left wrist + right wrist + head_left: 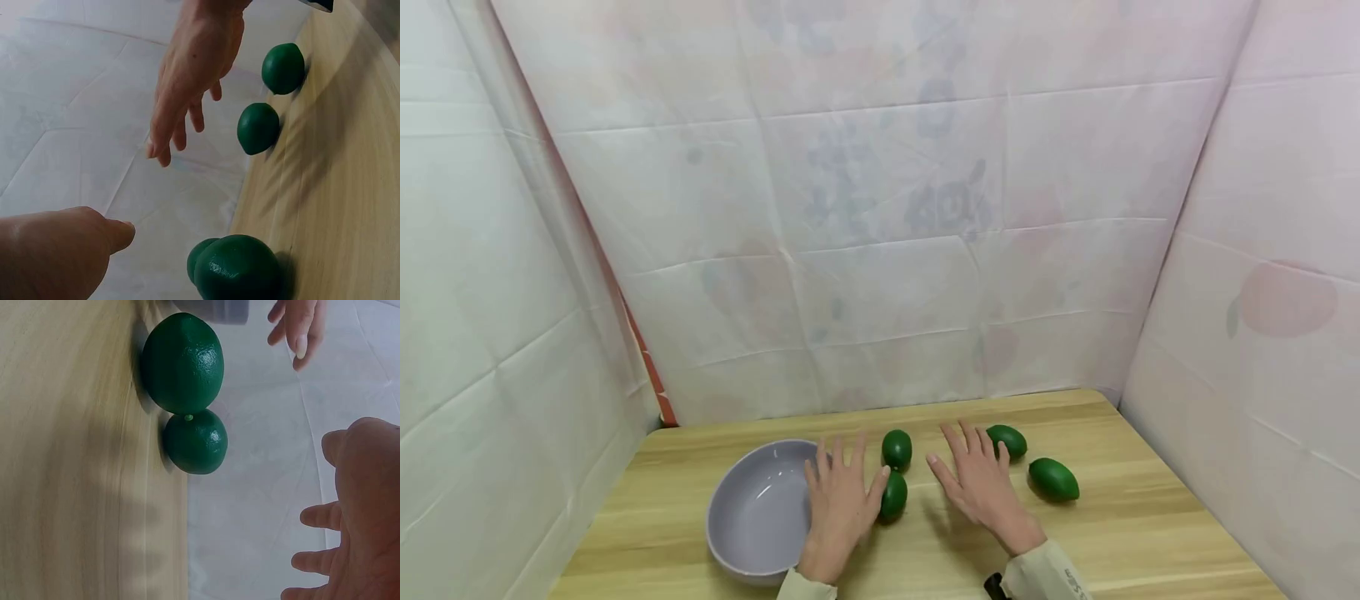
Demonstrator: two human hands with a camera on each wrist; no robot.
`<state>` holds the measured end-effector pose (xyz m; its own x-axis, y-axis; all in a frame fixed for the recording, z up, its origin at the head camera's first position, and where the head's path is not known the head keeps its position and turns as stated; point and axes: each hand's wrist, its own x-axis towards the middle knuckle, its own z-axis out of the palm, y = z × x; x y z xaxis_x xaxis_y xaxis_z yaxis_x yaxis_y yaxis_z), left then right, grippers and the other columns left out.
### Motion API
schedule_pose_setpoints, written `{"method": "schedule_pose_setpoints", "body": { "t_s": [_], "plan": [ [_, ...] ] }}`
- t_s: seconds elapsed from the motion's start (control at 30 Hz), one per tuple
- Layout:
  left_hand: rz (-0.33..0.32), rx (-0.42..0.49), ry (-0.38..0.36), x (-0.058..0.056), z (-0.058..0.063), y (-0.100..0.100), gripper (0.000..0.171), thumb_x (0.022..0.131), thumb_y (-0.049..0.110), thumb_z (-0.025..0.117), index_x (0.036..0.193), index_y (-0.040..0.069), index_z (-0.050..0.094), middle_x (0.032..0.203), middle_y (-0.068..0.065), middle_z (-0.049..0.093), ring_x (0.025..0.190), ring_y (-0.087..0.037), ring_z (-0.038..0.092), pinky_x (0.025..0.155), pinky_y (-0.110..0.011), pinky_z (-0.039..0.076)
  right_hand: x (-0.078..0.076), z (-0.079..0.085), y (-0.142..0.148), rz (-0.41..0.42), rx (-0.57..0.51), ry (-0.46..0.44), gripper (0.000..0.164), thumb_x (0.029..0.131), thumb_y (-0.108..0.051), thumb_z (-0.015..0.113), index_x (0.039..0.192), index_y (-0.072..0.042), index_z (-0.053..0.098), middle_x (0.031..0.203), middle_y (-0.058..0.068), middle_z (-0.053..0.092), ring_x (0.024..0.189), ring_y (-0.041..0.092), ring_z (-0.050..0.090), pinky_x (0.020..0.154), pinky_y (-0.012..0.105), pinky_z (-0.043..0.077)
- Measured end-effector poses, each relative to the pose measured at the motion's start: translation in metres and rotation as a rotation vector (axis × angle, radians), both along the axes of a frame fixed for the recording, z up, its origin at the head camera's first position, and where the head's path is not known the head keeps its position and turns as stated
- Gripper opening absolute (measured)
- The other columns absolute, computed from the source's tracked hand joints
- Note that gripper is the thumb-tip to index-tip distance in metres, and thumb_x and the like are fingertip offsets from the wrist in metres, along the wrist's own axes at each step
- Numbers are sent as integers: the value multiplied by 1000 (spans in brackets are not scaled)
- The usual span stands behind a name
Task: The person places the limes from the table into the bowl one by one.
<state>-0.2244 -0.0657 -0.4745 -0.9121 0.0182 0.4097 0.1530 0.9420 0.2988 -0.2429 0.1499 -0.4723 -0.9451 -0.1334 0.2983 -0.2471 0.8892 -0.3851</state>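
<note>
Several green limes lie on the wooden table. In the head view my left hand (838, 508) hovers with spread fingers over the right rim of a grey-purple bowl (752, 517), next to a near lime (893, 496) and a far lime (897, 450). My right hand (981, 487), fingers also spread, is above the table, left of another lime (1054, 479); its fingers partly cover a lime (1009, 442) behind them. Both wrist views show the hands raised off the table, holding nothing. Inside the bowl, the visible part shows only its bare surface.
The wooden table (1120, 533) is enclosed by pale printed cloth walls, with a back cloth (880, 333) along its far edge and a side cloth (1262, 375) at the right. A strip of red (651, 375) shows at the left back corner.
</note>
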Motion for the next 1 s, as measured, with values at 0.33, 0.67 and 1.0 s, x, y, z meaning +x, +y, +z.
{"method": "schedule_pose_setpoints", "body": {
  "t_s": [0.33, 0.67, 1.0],
  "plan": [
    [13, 5, -4, 2, 4, -22, 61, 97, 50, 60, 146, 15, 52, 139, -29, 56, 136, -53, 45, 105, -73, 40, -4, 2, -1, 25, 11, 27, 63, 103, -52, 50, 152, -13, 46, 161, 23, 38, 146, 49, 36, 111, 76, 27],
    [72, -23, 3, 5, 8, -55, 59, 96, 48, 61, 143, 13, 53, 136, -26, 59, 131, -50, 51, 100, -69, 44, -6, 9, -5, 74, 45, 23, 62, 103, -49, 50, 152, -11, 45, 159, 25, 39, 143, 50, 40, 108, 72, 35],
    [127, -6, -97, 10, 12, -89, 62, 99, 50, 57, 147, 12, 49, 142, -27, 55, 134, -52, 47, 102, -72, 41, -4, 15, -15, 129, 61, -25, 62, 104, -50, 48, 153, -12, 44, 159, 22, 40, 143, 49, 43, 108, 73, 37]
  ]
}}
